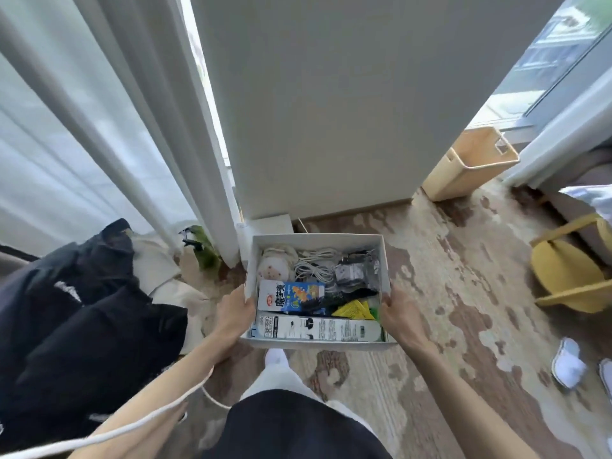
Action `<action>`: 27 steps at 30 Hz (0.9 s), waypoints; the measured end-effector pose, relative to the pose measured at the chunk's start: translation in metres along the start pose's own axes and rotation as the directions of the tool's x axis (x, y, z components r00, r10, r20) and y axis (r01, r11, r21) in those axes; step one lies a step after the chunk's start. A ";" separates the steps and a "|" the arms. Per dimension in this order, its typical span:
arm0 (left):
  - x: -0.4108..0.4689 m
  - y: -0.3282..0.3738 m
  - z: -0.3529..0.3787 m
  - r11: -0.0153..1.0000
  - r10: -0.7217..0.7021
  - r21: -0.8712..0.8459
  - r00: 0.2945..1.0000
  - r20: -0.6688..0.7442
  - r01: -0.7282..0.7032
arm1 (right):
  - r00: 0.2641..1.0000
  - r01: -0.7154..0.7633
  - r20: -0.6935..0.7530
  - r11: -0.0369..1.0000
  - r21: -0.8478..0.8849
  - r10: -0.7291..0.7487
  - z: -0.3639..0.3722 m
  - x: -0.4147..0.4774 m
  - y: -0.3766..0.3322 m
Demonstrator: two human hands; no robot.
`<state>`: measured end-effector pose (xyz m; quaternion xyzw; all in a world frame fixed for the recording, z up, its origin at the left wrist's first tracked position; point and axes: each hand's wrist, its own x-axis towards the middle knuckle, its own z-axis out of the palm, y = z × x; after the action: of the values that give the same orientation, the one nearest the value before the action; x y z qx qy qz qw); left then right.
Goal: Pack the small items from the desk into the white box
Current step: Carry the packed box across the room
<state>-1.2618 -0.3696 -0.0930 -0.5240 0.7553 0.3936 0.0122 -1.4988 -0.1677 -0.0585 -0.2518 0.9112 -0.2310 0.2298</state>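
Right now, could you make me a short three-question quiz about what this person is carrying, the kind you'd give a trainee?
1. True or false: the white box is held by one hand only.
2. Which lies in the far part of the box? A) coiled white cables B) a spoon C) a shoe
3. Fill in: across the packets lies a black ____.

Key: 1 false, since the left hand and right hand each grip a side; 2 A; 3 comb.
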 end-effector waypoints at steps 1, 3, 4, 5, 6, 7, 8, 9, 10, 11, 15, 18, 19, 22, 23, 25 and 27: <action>0.016 0.008 0.000 1.000 -0.006 0.014 1.000 0.003 0.006 | 1.000 -0.010 0.016 1.000 0.004 0.010 -0.002 0.018 -0.003; 0.045 0.025 -0.001 0.999 -0.027 0.023 1.000 0.015 0.027 | 0.999 -0.025 0.048 1.000 0.012 0.024 -0.006 0.052 -0.008; 0.058 0.032 0.000 0.999 -0.043 0.019 0.999 0.026 0.042 | 0.998 -0.025 0.063 1.000 0.009 0.024 -0.007 0.072 -0.009; 0.072 0.039 0.000 0.998 -0.064 0.013 0.997 0.040 0.064 | 0.997 -0.022 0.081 1.000 0.010 0.021 -0.007 0.093 -0.010; 0.087 0.045 0.001 0.997 -0.083 0.005 0.995 0.048 0.083 | 0.995 -0.016 0.097 1.000 0.013 0.015 -0.007 0.116 -0.013; 0.102 0.052 0.001 0.995 -0.102 -0.002 0.994 0.047 0.102 | 0.994 -0.005 0.112 1.000 0.008 0.004 -0.006 0.140 -0.017; 0.117 0.057 0.002 0.993 -0.119 -0.006 0.992 0.036 0.120 | 0.992 0.010 0.126 1.000 -0.008 -0.008 -0.003 0.164 -0.021; 0.132 0.061 0.003 0.990 -0.141 -0.003 0.990 0.018 0.141 | 0.990 0.021 0.142 0.999 -0.027 -0.017 0.001 0.189 -0.025; 0.148 0.066 0.004 0.987 -0.158 0.000 0.987 -0.004 0.158 | 0.987 0.030 0.160 0.999 -0.033 -0.024 0.005 0.213 -0.029; 0.164 0.070 0.005 0.985 -0.175 -0.003 0.984 -0.027 0.175 | 0.983 0.046 0.182 0.998 -0.036 -0.038 0.008 0.238 -0.034; 0.212 0.088 0.003 0.968 -0.251 -0.029 0.962 -0.107 0.249 | 0.960 0.147 0.249 0.986 -0.076 -0.124 0.018 0.324 -0.059; 0.237 0.091 -0.002 0.948 -0.317 -0.026 0.940 -0.123 0.317 | 0.931 0.214 0.326 0.969 -0.126 -0.163 0.030 0.363 -0.076; 0.245 0.089 -0.001 0.941 -0.339 -0.022 0.933 -0.118 0.339 | 0.921 0.236 0.348 0.960 -0.148 -0.173 0.036 0.371 -0.080; 0.271 0.074 0.008 0.919 -0.395 -0.032 0.914 -0.095 0.394 | 0.915 0.242 0.378 0.944 -0.225 -0.144 0.062 0.389 -0.082; 0.280 0.066 0.013 0.913 -0.407 -0.041 0.911 -0.073 0.405 | 0.918 0.228 0.378 0.940 -0.252 -0.122 0.074 0.394 -0.080; 0.301 0.046 0.024 0.911 -0.411 -0.050 0.911 -0.021 0.409 | 0.929 0.194 0.363 0.935 -0.296 -0.078 0.100 0.406 -0.075; 0.321 0.025 0.035 0.908 -0.416 -0.038 0.909 0.010 0.416 | 0.935 0.162 0.353 0.931 -0.329 -0.038 0.127 0.417 -0.070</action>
<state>-1.4403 -0.5960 -0.2413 -0.6727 0.6184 0.3971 0.0858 -1.7260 -0.4961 -0.2473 -0.3717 0.8699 -0.0285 0.3228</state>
